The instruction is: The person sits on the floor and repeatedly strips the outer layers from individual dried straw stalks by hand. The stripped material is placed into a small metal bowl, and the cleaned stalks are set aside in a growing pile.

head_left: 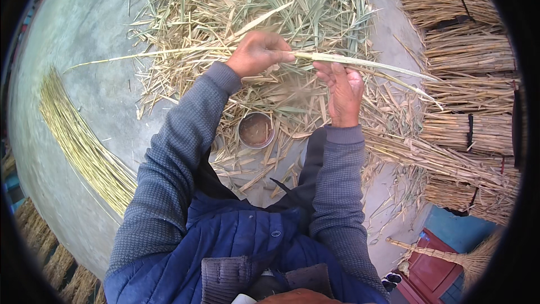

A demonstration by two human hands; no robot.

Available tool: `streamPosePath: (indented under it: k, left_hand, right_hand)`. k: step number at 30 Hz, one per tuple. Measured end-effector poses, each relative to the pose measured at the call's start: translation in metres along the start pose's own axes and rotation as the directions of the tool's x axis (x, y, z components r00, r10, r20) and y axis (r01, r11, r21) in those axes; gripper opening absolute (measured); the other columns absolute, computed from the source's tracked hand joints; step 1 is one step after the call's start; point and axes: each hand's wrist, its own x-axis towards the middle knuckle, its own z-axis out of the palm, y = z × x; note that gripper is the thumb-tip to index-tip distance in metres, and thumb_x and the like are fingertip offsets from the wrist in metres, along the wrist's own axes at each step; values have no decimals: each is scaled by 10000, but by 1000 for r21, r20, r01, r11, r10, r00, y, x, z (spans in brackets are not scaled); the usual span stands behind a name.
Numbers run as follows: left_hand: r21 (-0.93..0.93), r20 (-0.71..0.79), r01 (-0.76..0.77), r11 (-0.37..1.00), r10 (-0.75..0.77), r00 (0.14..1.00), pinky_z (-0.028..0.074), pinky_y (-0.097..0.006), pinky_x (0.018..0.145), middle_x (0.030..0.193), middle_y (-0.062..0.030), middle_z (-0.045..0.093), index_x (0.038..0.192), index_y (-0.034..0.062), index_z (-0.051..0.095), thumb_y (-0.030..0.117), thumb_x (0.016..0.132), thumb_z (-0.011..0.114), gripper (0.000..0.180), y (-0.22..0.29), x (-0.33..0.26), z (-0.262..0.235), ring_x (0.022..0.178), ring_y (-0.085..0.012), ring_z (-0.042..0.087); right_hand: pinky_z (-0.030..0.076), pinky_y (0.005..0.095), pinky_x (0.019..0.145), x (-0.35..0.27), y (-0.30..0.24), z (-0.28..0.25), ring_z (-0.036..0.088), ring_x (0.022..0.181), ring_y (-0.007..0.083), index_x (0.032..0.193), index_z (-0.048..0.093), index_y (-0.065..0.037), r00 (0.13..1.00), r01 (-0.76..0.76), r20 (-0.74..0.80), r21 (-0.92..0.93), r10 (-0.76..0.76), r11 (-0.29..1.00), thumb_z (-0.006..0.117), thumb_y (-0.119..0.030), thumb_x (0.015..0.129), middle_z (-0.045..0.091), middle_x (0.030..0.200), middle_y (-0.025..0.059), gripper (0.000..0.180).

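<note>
A long pale reed stalk [360, 63] stretches crosswise in front of me, its thin tip reaching far to the left and its leafy end splitting apart at the right. My left hand [259, 54] is closed around it near the middle, thumb laid along the stalk. Just to the right, my right hand [340, 85] has its thumb and fingertips pinched at the stalk from below. Beneath both hands spreads a heap of dry leaf strips [304, 17], partly green. Below them stands a small round tin [256, 130] with brownish contents.
A bundle of thin yellow stalks [84, 135] lies on the concrete floor [73, 34] at left. Tied reed bundles [469, 90] are stacked at right, with loose stalks [439, 155] before them. A straw broom [475, 259] rests by a red board [430, 270] at lower right.
</note>
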Motion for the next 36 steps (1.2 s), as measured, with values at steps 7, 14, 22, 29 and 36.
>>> streamPosePath:
  k: [7,14,22,29,36]
  left_hand:
    - [29,-69,-116,993,118,991,507,-257,658,806,-28,709,989,9,723,286,862,806,315,0,-4,-15,731,-78,629]
    - [-6,77,79,997,-78,994,474,-236,604,738,4,685,978,22,716,256,888,783,261,-20,-12,-45,660,-66,596]
    - [-340,-353,83,937,-209,912,550,-260,718,829,-40,732,905,42,663,227,901,772,215,-38,-9,-87,745,-114,676]
    - [830,-323,100,549,326,889,473,-384,746,868,-54,723,1008,70,694,396,904,716,343,-36,-14,-79,806,-234,651]
    - [378,-172,-404,833,492,854,491,-405,704,788,-90,696,916,65,720,280,818,786,245,11,-11,0,752,-283,643]
  right_hand:
    - [603,273,735,-1,1,-3,739,915,271,1134,589,49,1000,-1,-23,10,2,1000,647,-140,990,703,1029,173,244]
    - [615,271,725,3,-5,-9,740,892,264,1120,585,68,998,23,-67,9,-22,1000,641,-125,988,702,1019,188,240]
    - [603,247,697,3,-8,-17,731,840,218,1128,589,46,995,56,-82,-23,-57,998,639,-154,995,707,1024,180,245]
    - [574,236,623,3,-2,-2,725,716,191,1051,622,54,989,44,-135,-125,-61,991,721,-302,951,722,866,155,383]
    - [569,268,650,4,11,30,717,700,188,949,663,47,999,5,-34,-184,-12,983,727,-405,931,734,857,167,456]
